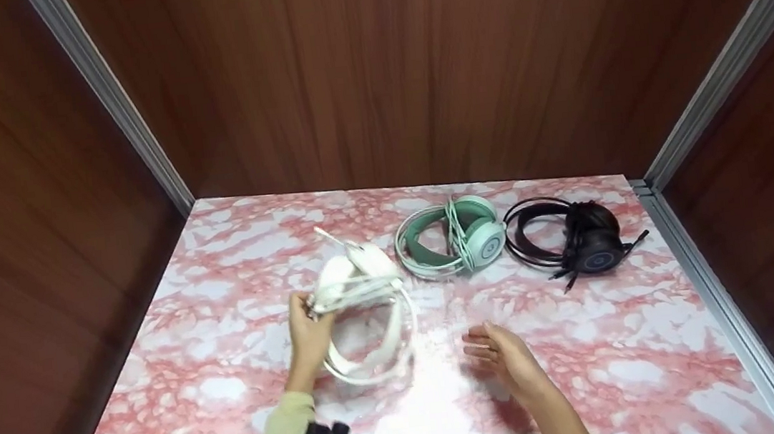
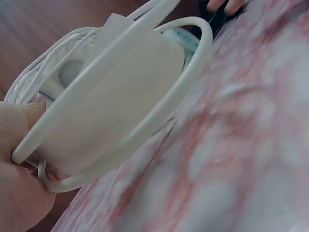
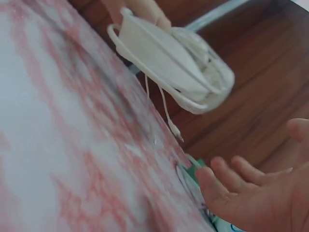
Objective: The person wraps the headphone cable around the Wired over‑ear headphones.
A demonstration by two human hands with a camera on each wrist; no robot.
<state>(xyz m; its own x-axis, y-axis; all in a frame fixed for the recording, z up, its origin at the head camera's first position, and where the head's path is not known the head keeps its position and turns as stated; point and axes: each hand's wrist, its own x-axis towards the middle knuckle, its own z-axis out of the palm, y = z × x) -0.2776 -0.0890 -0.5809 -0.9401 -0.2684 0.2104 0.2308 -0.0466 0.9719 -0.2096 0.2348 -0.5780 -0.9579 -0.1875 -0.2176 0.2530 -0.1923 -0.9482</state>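
My left hand grips a white headset by its left side, near an earcup. In the right wrist view the white headset is held up off the table, and a thin cable with a plug dangles from it. The left wrist view shows the white headband close up, with bundled cable beside my thumb. My right hand hovers over the table to the right of the headset, fingers spread and loosely bent, holding nothing.
Behind my right hand lies a green headset with its cable wrapped round it. A black headset lies to its right. Brown wood-grain panels enclose the marbled red-and-white table at the back and sides.
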